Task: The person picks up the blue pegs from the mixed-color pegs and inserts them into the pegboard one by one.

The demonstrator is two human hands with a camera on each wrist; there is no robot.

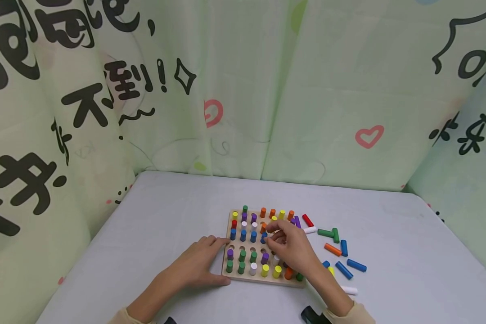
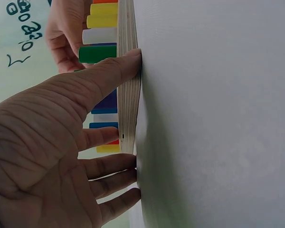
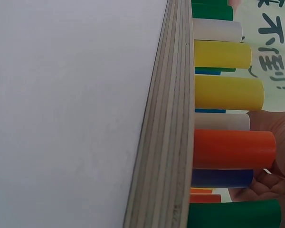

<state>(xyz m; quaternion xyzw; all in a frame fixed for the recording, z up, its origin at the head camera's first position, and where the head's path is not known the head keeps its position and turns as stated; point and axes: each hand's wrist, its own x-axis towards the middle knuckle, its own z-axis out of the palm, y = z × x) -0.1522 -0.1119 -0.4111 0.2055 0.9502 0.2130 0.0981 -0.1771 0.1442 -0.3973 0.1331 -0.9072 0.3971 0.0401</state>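
Note:
A wooden pegboard (image 1: 263, 280) with rows of coloured pegs lies on the table. My left hand (image 1: 200, 263) steadies its left side, the thumb at the near corner and the fingers along the edge; the left wrist view shows the thumb (image 2: 111, 69) against the layered wooden side. Over the middle of the board, my right hand (image 1: 289, 245) pinches a blue peg (image 1: 263, 238) between thumb and fingertips, at the right end of a row of blue pegs (image 1: 243, 236). Below that row is a line of bare holes. The right hand and forearm hide part of the board's right side.
Loose pegs lie right of the board, among them a green peg (image 1: 326, 233), an orange peg (image 1: 332, 249), a blue peg (image 1: 356, 265) and a white peg (image 1: 349, 290). A printed curtain (image 1: 243, 90) hangs behind the white table (image 1: 178, 202).

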